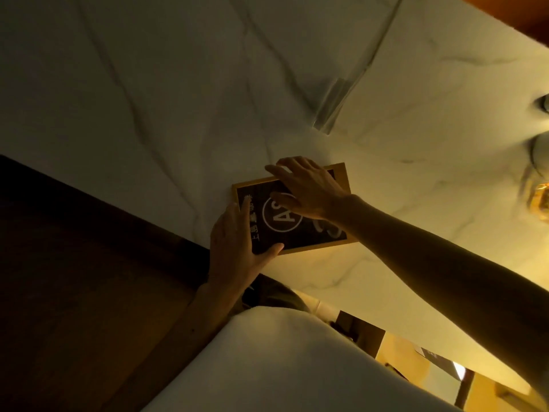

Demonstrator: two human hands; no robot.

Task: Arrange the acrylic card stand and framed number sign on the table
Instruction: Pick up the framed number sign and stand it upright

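Observation:
The framed number sign (300, 233), a dark board with a white circled "A" mark and a thin wooden frame, lies flat on the white marble table (148, 99) near its edge. My left hand (234, 248) grips the sign's near left side, thumb on the front. My right hand (309, 188) rests flat on the sign's upper part, fingers spread. The clear acrylic card stand (332, 111) stands farther back on the table, apart from both hands, and is hard to make out.
The table's edge runs diagonally from the left down to the middle, with dark wooden floor (74, 278) beyond it. Glassware (539, 173) sits at the right edge of view. My white garment (267, 367) fills the bottom.

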